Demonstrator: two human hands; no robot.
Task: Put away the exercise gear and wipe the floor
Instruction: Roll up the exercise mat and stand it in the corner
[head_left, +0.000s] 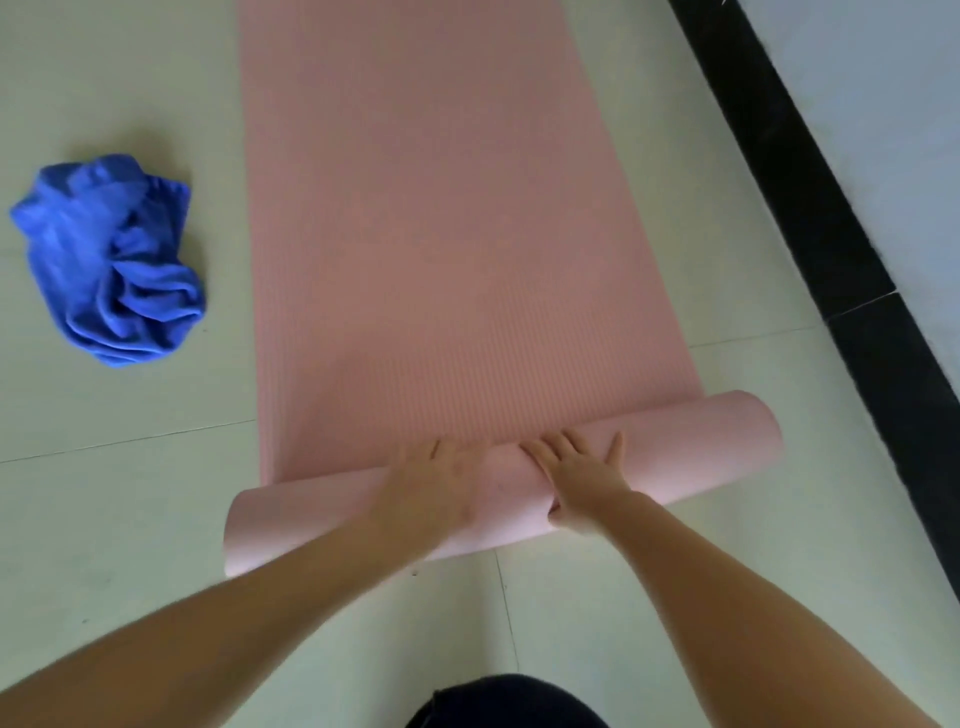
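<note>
Pale floor (130, 493) holds the mat (441, 234); your left hand (441, 478) and right hand (576, 467) press flat, fingers straight; roll evenly.

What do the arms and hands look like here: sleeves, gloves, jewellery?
Both forearms are bare for as much of them as is in frame, with no sleeve edge visible. The left hand and right hand are ungloved, and no rings, watch or wristbands show. The picture is slightly blurred, so fine marks cannot be ruled out.
</note>
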